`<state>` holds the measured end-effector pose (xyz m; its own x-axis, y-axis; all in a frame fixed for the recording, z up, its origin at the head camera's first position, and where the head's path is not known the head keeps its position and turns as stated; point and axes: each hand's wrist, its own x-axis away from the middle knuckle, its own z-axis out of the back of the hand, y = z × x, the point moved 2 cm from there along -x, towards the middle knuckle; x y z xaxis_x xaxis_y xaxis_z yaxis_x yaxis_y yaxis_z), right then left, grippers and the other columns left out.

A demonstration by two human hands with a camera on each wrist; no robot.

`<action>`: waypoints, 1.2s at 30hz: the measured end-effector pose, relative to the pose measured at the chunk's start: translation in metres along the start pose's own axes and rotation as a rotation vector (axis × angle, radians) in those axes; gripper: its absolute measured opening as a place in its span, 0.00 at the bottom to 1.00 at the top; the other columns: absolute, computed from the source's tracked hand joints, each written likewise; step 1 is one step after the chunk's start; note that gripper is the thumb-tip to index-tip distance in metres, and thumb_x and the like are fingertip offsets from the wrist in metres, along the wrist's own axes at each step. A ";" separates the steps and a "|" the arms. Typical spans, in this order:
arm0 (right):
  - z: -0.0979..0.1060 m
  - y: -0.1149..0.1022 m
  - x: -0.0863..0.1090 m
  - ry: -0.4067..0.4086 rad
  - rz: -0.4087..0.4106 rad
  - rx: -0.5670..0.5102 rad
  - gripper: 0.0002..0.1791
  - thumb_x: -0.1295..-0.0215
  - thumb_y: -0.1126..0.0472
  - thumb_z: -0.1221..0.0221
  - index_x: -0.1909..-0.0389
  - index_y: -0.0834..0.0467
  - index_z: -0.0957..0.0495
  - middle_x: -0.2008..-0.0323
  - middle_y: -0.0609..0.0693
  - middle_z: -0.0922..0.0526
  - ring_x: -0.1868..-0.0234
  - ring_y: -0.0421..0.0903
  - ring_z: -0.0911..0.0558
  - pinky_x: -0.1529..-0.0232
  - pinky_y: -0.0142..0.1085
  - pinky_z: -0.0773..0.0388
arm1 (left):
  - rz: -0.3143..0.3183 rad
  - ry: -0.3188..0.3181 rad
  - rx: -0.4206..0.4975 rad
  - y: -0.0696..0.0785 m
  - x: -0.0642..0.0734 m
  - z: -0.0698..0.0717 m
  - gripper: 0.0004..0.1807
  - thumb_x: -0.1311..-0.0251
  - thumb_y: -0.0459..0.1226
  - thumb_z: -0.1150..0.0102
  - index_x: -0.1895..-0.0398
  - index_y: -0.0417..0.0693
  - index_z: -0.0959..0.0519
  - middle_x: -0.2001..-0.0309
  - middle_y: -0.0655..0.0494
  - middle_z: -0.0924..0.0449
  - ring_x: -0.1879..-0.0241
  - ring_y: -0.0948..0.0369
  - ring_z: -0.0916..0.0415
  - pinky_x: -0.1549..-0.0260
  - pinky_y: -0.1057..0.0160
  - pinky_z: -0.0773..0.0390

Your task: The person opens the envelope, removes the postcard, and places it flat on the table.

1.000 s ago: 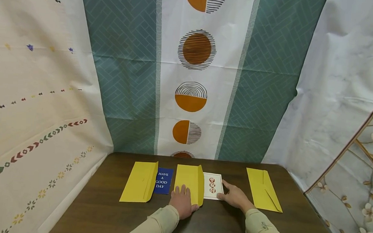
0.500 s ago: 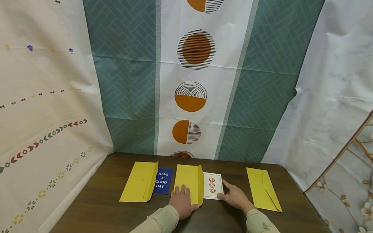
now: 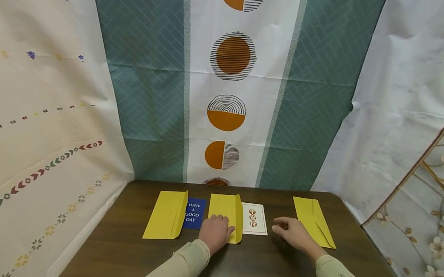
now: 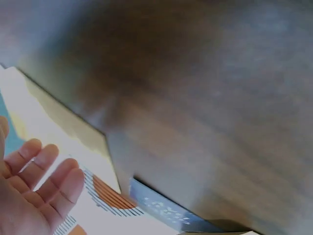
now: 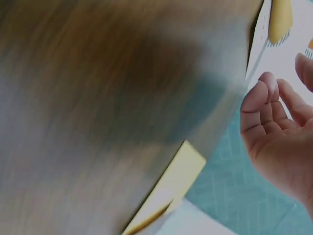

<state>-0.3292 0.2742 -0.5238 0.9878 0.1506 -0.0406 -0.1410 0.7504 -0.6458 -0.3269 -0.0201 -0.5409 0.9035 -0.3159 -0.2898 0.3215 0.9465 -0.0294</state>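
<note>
My left hand (image 3: 215, 233) is over the lower part of the middle yellow envelope (image 3: 223, 204). In the left wrist view its fingers (image 4: 61, 188) are loosely bent with nothing in them, close to that envelope (image 4: 73, 125). From the envelope's flap side a white card (image 3: 255, 222) with red round prints sticks out, its left part hidden. To the right of this card is my right hand (image 3: 296, 233), apart from it, holding nothing. The right wrist view shows the right fingers (image 5: 254, 115) softly bent. A right-hand envelope (image 3: 311, 214), flap folded over, lies partly behind this hand.
On the left lies another yellow envelope (image 3: 163, 214). A blue card (image 3: 194, 213) reading "HAVE A GOOD DAY" peeks out beside its flap. All lie on a dark wooden table (image 3: 127, 254), with patterned cloths (image 3: 155, 90) hanging behind and at the sides.
My right hand has let go of the white card's edge and moved right. The left fingers, earlier spread flat on the middle envelope, have drawn together and lifted. The envelopes and cards keep their places.
</note>
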 end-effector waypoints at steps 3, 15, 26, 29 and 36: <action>0.015 0.008 0.006 0.030 0.014 0.028 0.23 0.28 0.53 0.31 0.39 0.63 0.16 0.51 0.51 0.10 0.52 0.49 0.13 0.53 0.43 0.14 | -0.040 0.044 0.031 0.004 -0.005 0.010 0.21 0.28 0.57 0.38 0.57 0.49 0.13 0.66 0.55 0.14 0.71 0.59 0.26 0.67 0.61 0.17; 0.078 0.070 0.019 0.138 -0.046 0.221 0.34 0.23 0.53 0.38 0.29 0.74 0.29 0.42 0.75 0.17 0.45 0.71 0.14 0.48 0.60 0.16 | -0.257 0.047 -0.010 0.067 0.000 0.035 0.20 0.29 0.57 0.36 0.49 0.54 0.15 0.52 0.57 0.13 0.56 0.58 0.19 0.57 0.59 0.18; 0.096 0.112 0.023 0.082 -0.195 0.256 0.49 0.25 0.45 0.38 0.26 0.82 0.43 0.38 0.84 0.26 0.38 0.82 0.24 0.41 0.69 0.23 | -0.469 -0.016 -0.073 0.126 -0.004 0.018 0.27 0.29 0.65 0.42 0.37 0.65 0.21 0.44 0.67 0.17 0.47 0.65 0.20 0.48 0.63 0.19; 0.094 0.115 0.021 0.068 -0.184 0.251 0.50 0.25 0.44 0.38 0.26 0.82 0.44 0.40 0.83 0.24 0.39 0.81 0.23 0.43 0.68 0.23 | -0.493 -0.040 -0.057 0.141 -0.004 0.012 0.30 0.31 0.68 0.42 0.34 0.68 0.23 0.40 0.69 0.19 0.45 0.66 0.21 0.47 0.63 0.20; 0.088 0.120 0.018 0.058 -0.188 0.235 0.50 0.26 0.46 0.37 0.25 0.82 0.45 0.38 0.83 0.25 0.37 0.81 0.25 0.39 0.69 0.25 | -0.491 -0.118 -0.107 0.170 -0.001 0.008 0.36 0.37 0.74 0.43 0.31 0.72 0.26 0.37 0.70 0.22 0.38 0.64 0.24 0.37 0.59 0.23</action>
<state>-0.3347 0.4235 -0.5348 0.9992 -0.0366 0.0153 0.0396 0.8912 -0.4519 -0.2709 0.1407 -0.5377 0.6814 -0.7239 -0.1078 0.6903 0.6846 -0.2339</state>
